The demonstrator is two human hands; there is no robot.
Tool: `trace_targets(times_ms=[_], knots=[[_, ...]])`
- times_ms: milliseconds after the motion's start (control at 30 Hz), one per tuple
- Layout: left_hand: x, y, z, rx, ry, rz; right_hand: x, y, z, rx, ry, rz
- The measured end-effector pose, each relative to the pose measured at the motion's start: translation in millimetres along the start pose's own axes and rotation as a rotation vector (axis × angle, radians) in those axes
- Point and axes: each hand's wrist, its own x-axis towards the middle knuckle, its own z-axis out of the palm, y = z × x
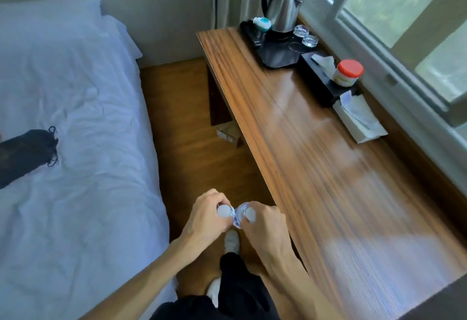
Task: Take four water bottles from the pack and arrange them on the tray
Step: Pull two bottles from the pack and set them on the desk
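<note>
**A:** What does the head camera show of the hands?

**B:** The person's left hand (206, 215) is closed around a clear plastic water bottle with a white cap (223, 211), seen from above. The right hand (262, 221) is closed around a second clear plastic water bottle with a white cap (250, 214). The two bottles are side by side, touching or nearly so, held over the wooden floor (177, 107) between the bed and the desk.

**A:** And where is the tray?

**B:** A black rectangular tray (275, 54) sits at the far end of the long brown wooden desk (328, 168), well apart from the hands. A steel electric kettle with a black handle (280, 4) stands on it, with clear glasses (304, 35) at its right edge.

**A:** Anything else around?

**B:** Just beside the tray is a black tissue box (326, 79) with a red-lidded jar (348, 72) on top, then a white tissue box (358, 120). To the left is a bed with white sheets (75, 117), with a black drawstring pouch (25, 153) lying on it. The pack is not in view.
</note>
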Motion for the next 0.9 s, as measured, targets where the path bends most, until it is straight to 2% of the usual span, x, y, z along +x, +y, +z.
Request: trace_targets(times_ms=[167,333,467,567,733,900], knots=[[65.2,-2.8,-35.0,0.000,0.064,-0.026,71.2,-32.2,-22.9,-0.019,0.028,-0.106],[126.1,-6.9,-65.1,-0.008,0.132,-0.046,142.3,-57.6,-41.6,-0.034,-0.023,-0.163],[175.8,-8.9,-92.4,0.012,0.151,-0.051,191.4,-85.7,-52.9,-0.070,0.020,-0.236],[211.5,-7.5,-114.1,0.013,0.155,-0.027,225.8,-109.0,-63.5,-0.093,-0.041,-0.242],[273.0,-14.4,-152.4,0.017,0.153,0.005,282.1,-145.8,-69.5,-0.117,-0.028,-0.206],[335.1,-30.0,-184.9,0.029,0.108,0.070,336.8,-182.4,-74.6,-0.008,-0.027,-0.106]])
